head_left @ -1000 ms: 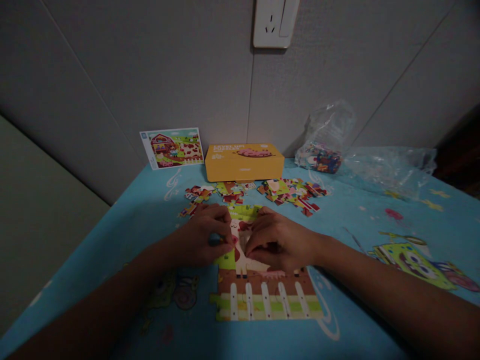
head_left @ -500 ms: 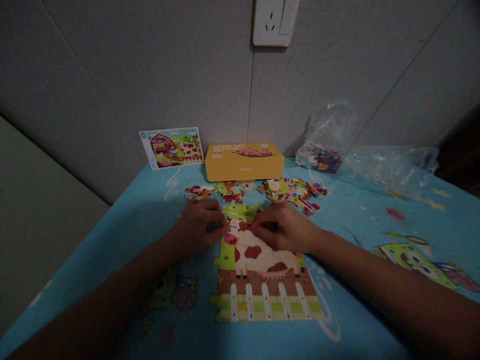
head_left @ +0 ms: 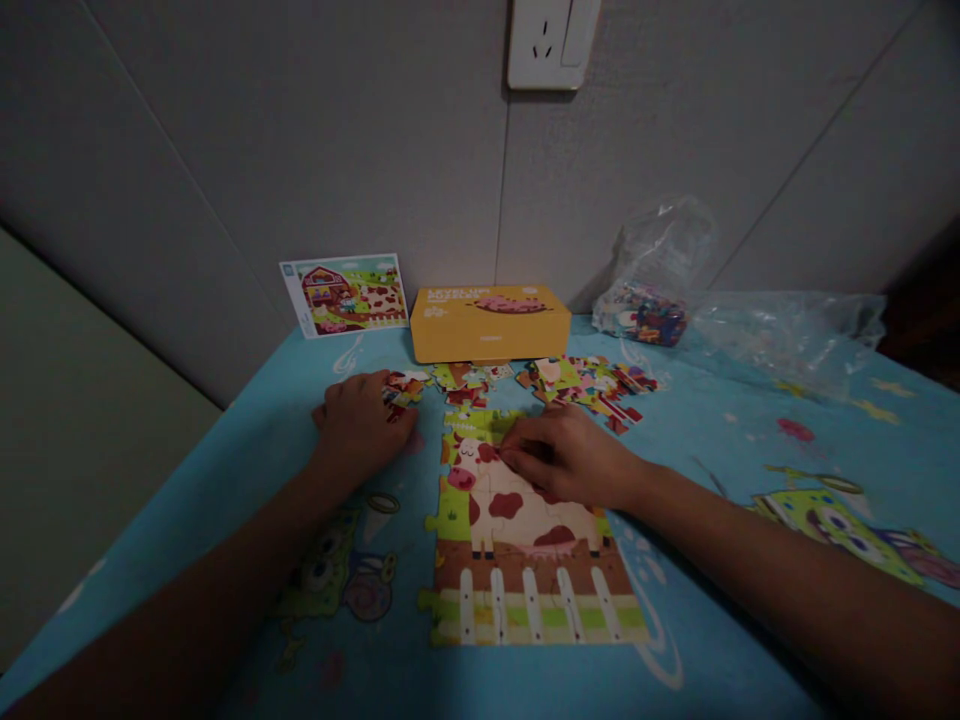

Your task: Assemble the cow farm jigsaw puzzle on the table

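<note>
A partly built jigsaw (head_left: 517,560) with a cow and a white fence lies on the blue cartoon tablecloth (head_left: 720,440). My right hand (head_left: 566,455) rests on its upper right part, fingers curled and pressed down on the joined pieces. My left hand (head_left: 360,420) lies to the left of the jigsaw, palm down, its fingers reaching onto loose pieces (head_left: 401,385) at the left end of the scattered row. Whether those fingers grip a piece is hidden. More loose pieces (head_left: 585,385) lie behind the jigsaw.
A yellow puzzle box (head_left: 487,322) stands against the wall, with a picture card (head_left: 345,293) leaning to its left. A clear bag of pieces (head_left: 645,300) and crumpled plastic (head_left: 787,335) lie at the back right. A wall socket (head_left: 551,45) is above.
My left hand has left the cow's head and moved left and back to the loose pieces. My right hand shifted up the jigsaw, uncovering the cow, and now stays there.
</note>
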Motion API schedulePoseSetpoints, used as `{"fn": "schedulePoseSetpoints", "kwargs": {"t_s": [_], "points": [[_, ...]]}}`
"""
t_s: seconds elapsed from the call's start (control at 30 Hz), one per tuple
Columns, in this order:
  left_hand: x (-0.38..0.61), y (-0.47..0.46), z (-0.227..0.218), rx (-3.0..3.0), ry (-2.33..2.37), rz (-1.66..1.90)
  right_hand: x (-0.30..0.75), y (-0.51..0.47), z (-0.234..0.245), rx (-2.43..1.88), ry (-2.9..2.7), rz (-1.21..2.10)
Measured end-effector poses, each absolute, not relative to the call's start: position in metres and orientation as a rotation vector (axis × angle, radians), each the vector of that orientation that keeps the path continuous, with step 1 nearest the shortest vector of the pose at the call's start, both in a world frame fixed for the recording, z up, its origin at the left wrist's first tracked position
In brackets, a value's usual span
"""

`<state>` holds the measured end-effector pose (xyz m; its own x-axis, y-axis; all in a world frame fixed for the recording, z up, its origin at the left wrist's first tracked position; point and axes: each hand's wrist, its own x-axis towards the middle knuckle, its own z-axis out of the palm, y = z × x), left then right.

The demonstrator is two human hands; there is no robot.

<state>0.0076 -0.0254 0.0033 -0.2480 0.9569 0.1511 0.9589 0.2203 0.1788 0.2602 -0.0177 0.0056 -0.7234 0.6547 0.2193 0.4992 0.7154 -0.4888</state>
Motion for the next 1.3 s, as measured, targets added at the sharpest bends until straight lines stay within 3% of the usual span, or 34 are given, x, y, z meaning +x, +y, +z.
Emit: {"fn": "schedulePoseSetpoints", "kwargs": {"t_s": [0.43, 0.6, 0.77, 1.3], "points": [[0.003, -0.025, 0.010, -1.990, -2.292, -0.841, 0.259, -0.018, 0.008, -0.925, -2.555, 0.586], [0.009, -0.033, 0.011, -2.359, -1.878, -1.160, 0.257, -0.017, 0.010, -0.881, -2.544, 0.584], [0.018, -0.045, 0.005, -2.808, -1.573, -1.054, 0.255, -0.020, 0.007, -0.783, -2.535, 0.608], [0.018, -0.042, 0.006, -2.845, -1.643, -1.045, 0.255, -0.021, 0.006, -0.984, -2.418, 0.659]]}}
